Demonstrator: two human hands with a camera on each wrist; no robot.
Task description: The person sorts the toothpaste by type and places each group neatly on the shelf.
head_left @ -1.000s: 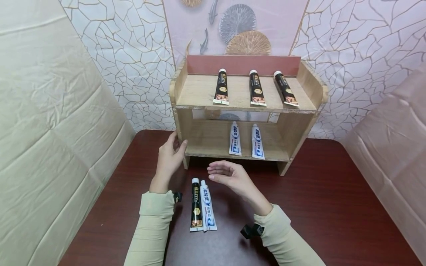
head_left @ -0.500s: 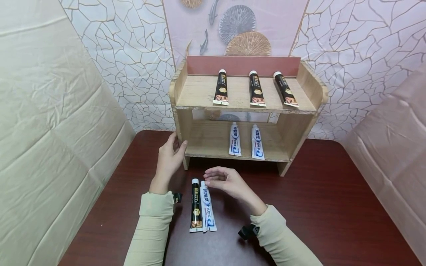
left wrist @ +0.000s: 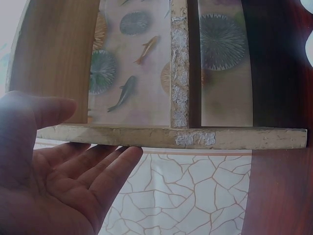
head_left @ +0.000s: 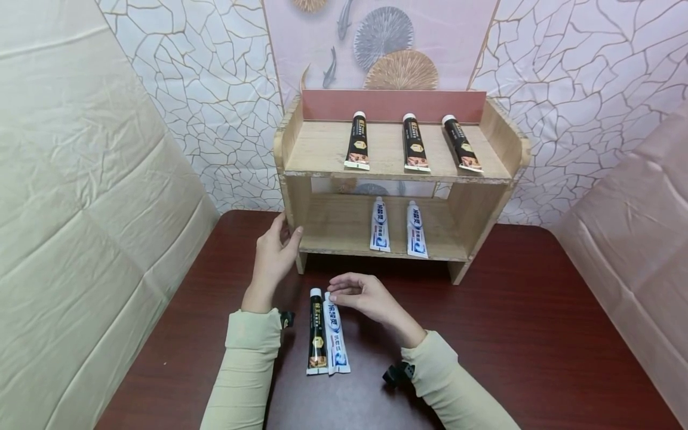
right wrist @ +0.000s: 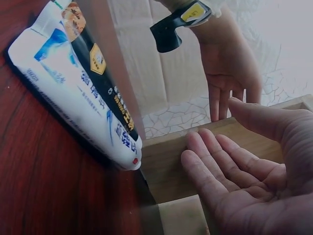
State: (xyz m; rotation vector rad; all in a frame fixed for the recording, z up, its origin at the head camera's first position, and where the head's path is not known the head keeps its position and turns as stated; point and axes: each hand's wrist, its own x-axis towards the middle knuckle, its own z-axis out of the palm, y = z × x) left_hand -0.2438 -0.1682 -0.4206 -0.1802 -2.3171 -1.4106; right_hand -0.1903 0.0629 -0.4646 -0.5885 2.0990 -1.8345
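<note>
My left hand (head_left: 273, 255) holds the left side panel of a two-tier wooden shelf (head_left: 333, 242). In the left wrist view, the thumb lies on the inner side of that panel (left wrist: 156, 135) and the fingers reach along its outer side. My right hand (head_left: 368, 297) hovers by the cap end of a white-and-blue toothpaste tube (head_left: 335, 337), fingers loosely bent with nothing between them. The right wrist view shows the palm apart from this tube. A black toothpaste tube (head_left: 317, 334) lies against its left side on the table.
On the upper tier lie three black toothpaste tubes (head_left: 413, 143). Two white-and-blue tubes (head_left: 380, 225) rest on the lower tier, right of its middle. The dark red table (head_left: 537, 334) extends to both sides, with pale cloth (head_left: 97, 197) hanging at left.
My right hand has moved slightly left and toward me, to the cap end of the white toothpaste tube. The left hand has stayed on the shelf.
</note>
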